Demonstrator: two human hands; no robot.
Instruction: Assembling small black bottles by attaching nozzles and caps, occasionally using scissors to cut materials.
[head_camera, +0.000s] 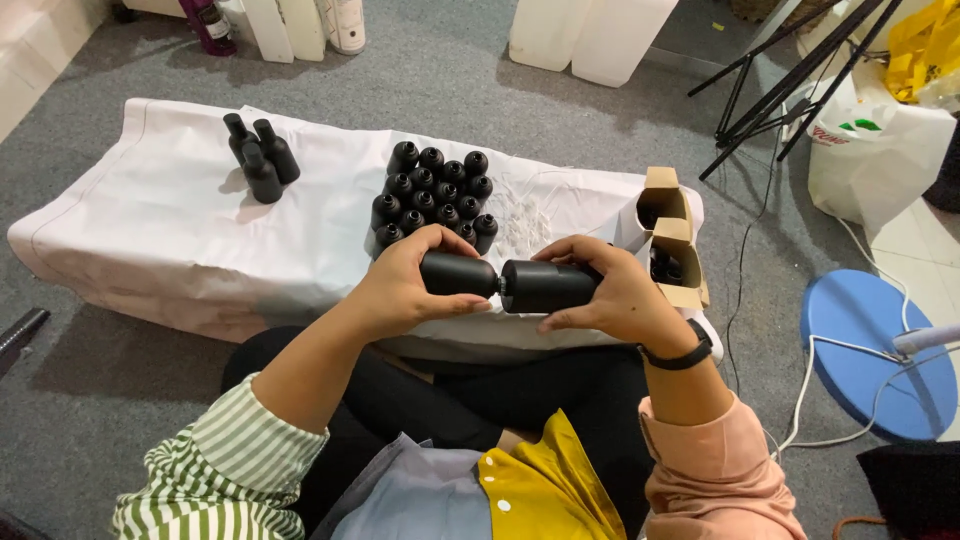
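The person sits on the grey carpet (480, 90) with legs under the near edge of a low table covered by a white cloth (150, 220). Just above that near edge, the left hand (400, 285) is closed around a black bottle (455, 273) that lies sideways, and the right hand (610, 290) is closed around a second black bottle (548, 285), also sideways. The two bottles meet neck to neck between the hands, and their mouths touch or almost touch; I cannot tell which. On the right wrist there is a black wristband (682, 352). Behind the hands, near the middle of the cloth, a group of black bottles (435, 195) stands upright in tight rows, and beside it on the right lies a small heap of white pieces (525, 215), too small to tell what they are. At the right edge of the table stand two open cardboard boxes (672, 235), one behind the other, with something dark inside. Toward the far left corner, three more black bottles (262, 155) stand close together, well apart from the big group. On the floor beyond the far edge stand white containers (590, 35), and to the right of the table are black tripod legs (790, 70), a white bag (875, 150) and a round blue base (870, 350) with white cables.
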